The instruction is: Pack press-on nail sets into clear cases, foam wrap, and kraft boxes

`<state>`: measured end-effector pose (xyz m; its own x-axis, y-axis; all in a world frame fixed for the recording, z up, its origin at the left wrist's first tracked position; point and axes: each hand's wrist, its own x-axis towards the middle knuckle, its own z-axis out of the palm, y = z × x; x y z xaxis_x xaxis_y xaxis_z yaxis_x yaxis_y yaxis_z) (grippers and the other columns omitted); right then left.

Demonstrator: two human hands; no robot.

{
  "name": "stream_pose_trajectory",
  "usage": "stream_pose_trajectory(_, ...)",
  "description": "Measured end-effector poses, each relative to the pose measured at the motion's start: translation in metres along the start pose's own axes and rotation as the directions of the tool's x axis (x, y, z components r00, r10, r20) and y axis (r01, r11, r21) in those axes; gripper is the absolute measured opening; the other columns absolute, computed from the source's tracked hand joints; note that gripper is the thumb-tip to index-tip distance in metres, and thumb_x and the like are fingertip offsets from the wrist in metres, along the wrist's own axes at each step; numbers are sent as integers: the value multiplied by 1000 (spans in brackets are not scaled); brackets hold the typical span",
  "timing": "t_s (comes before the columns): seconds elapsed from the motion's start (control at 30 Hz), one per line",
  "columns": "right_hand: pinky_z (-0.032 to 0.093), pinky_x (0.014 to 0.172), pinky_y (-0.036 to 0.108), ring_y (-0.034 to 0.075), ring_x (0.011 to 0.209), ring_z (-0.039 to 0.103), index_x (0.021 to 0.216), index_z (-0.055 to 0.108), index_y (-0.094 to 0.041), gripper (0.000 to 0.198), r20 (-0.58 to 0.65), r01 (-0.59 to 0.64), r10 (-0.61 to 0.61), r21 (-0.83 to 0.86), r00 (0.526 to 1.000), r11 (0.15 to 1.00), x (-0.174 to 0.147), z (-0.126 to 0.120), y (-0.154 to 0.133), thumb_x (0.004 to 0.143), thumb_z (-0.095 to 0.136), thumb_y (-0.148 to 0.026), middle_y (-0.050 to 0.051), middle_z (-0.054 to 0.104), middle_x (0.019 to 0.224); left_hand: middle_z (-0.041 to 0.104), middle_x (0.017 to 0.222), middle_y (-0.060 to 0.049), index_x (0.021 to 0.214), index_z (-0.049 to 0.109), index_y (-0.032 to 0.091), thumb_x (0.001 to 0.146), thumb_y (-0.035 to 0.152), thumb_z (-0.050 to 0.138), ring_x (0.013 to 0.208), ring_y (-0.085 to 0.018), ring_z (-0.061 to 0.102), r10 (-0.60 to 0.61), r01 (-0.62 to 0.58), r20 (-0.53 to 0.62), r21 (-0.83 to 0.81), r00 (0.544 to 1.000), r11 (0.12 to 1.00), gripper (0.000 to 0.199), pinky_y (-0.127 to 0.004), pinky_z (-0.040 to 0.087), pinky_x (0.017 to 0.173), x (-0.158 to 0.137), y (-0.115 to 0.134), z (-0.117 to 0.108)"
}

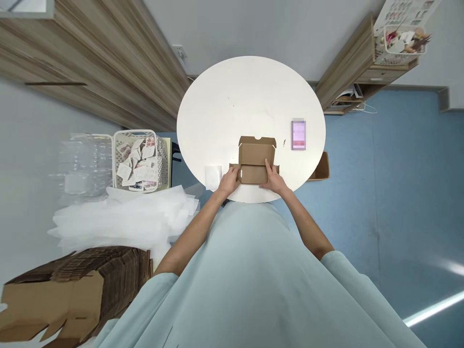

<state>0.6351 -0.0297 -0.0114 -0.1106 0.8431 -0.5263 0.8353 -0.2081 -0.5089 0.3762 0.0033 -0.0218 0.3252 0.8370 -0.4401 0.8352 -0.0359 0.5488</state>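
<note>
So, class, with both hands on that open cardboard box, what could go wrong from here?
The white packet sits right at the edge of the table, close beside the left hand; a nudge might knock it off. The open cardboard box lies near the table's near edge, so a pull toward the body could drag it off.

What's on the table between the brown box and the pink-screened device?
Just a small dark mark on the white tabletop between box and device, in the head view.
</note>
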Motion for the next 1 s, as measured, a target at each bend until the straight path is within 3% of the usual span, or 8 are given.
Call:
stream_pose_trajectory(0.13, 60, 97, 54, 40, 125, 67, 176, -1, -35, 137, -6, -18, 18, -24, 1000, 1000, 4, -4, -6, 77, 94, -31, 23, 38, 164, 62, 138, -16, 138, 62, 20, 96, 9, 53, 120, -33, 69, -10, 6, 27, 140, 1000, 990, 44, -44, 59, 98, 1, 19, -12)
stream_pose_trajectory(0.27, 59, 98, 53, 40, 126, 66, 176, 2, -33, 136, 3, -32, 32, -25, 999, 999, 4, -6, -10, 77, 94, -31, 23, 39, 162, 57, 144, -18, 148, 51, 19, 100, 22, 62, 129, -34, 64, -115, 146, -184, 165, 976, 975, 50, -41, 61, 91, -13, 20, -17)
stream_pose_trajectory(0.33, 59, 98, 52, 41, 128, 64, 176, 3, -34, 135, 0, -34, 34, -20, 999, 999, 3, -6, -11, 77, 94, -31, 22, 38, 162, 57, 143, -19, 142, 54, 18, 100, 30, 65, 125, -34, 67, -203, 238, -220, 144, 954, 961, 45, -41, 60, 89, -18, 15, -19)
stream_pose_trajectory(0.43, 59, 98, 51, 40, 129, 64, 176, 4, -35, 134, 0, -36, 36, -17, 999, 999, 3, -6, -13, 77, 94, -31, 22, 38, 162, 64, 135, -15, 118, 65, 21, 104, 31, 58, 111, -30, 72, -258, 278, -166, 107, 952, 955, 19, -39, 58, 87, -22, 8, -23)
stream_pose_trajectory(0.53, 59, 97, 50, 40, 127, 66, 176, 5, -35, 134, 2, -30, 30, -25, 1000, 999, 5, -7, -13, 77, 95, -31, 22, 38, 163, 72, 123, -11, 107, 65, 22, 103, 28, 56, 105, -27, 74, -269, 278, -149, 43, 951, 960, 12, -38, 56, 89, -23, 11, -28)
stream_pose_trajectory(0.63, 60, 97, 50, 39, 125, 67, 176, 6, -36, 134, 1, -9, 9, -37, 1000, 999, 8, -7, -13, 77, 95, -32, 23, 35, 166, 79, 105, -7, 105, 66, 23, 102, 40, 62, 103, -27, 75, -284, 281, -96, -47, 954, 959, 17, -37, 55, 91, -24, 20, -30)
stream_pose_trajectory(0.77, 60, 98, 51, 42, 130, 66, 176, 7, -36, 136, 9, 13, -13, -62, 1000, 998, 14, -7, -13, 74, 97, -33, 24, 30, 170, 81, 112, -8, 118, 63, 23, 100, 55, 66, 108, -28, 76, -286, 272, -60, -176, 956, 946, 37, -36, 54, 90, -19, 33, -26)
stream_pose_trajectory(1.0, 60, 100, 52, 42, 135, 63, 176, 11, -35, 134, 42, 38, -35, -55, 999, 998, 17, -10, -13, 74, 98, -31, 24, 28, 173, 81, 108, -8, 101, 67, 24, 100, 33, 61, 103, -29, 75, -385, 385, -56, -24, 921, 923, 11, -37, 53, 81, -4, 37, -12)
